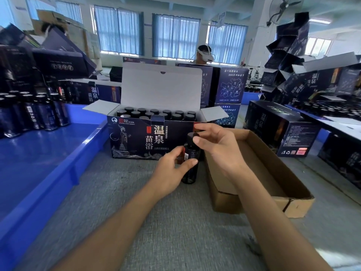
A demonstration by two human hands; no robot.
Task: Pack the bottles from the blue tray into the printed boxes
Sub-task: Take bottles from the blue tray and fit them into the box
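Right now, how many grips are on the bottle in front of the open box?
2 on the bottle: the left grip wraps its body, the right grip pinches its cap.

I am looking down on a table [156,222] covered in grey, felt-like cloth. The open printed box [148,141] stands on it at the middle, its lid flap raised. Left of that box, just beside its end, the blue tray [58,163] lies on the cloth. Right of the box a shallow brown cardboard tray [273,173] lies at an angle. Further right of the box a closed printed box [279,130] lies flat. Behind the box, more stacked boxes [230,85] stand. Just in front of the box a dark bottle [190,163] is upright; I cannot tell whether its base rests on the cloth.
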